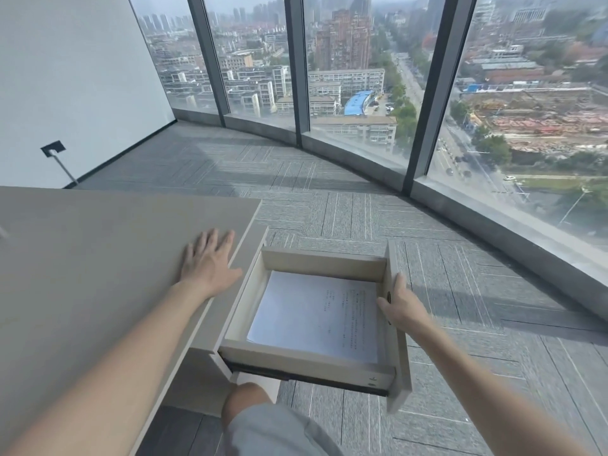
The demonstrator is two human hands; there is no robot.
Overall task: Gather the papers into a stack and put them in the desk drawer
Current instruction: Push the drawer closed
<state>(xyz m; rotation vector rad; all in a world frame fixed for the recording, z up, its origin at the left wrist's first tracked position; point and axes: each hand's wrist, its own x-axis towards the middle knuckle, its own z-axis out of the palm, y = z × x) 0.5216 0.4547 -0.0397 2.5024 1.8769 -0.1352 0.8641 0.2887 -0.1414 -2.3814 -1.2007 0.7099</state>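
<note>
A stack of white printed papers (316, 315) lies flat inside the pulled-out beige desk drawer (306, 358). My right hand (399, 306) grips the drawer's front panel (396, 366) near its top edge, thumb inside and fingers over the panel. My left hand (207, 260) rests flat, fingers spread, on the beige desk top (98, 258) close to its right edge, holding nothing.
The drawer sticks out to the right of the desk over grey carpet (362, 199). My knee (245, 403) is below the drawer's near side. Curved floor-to-ceiling windows (362, 77) run along the far side, a white wall (75, 77) at left.
</note>
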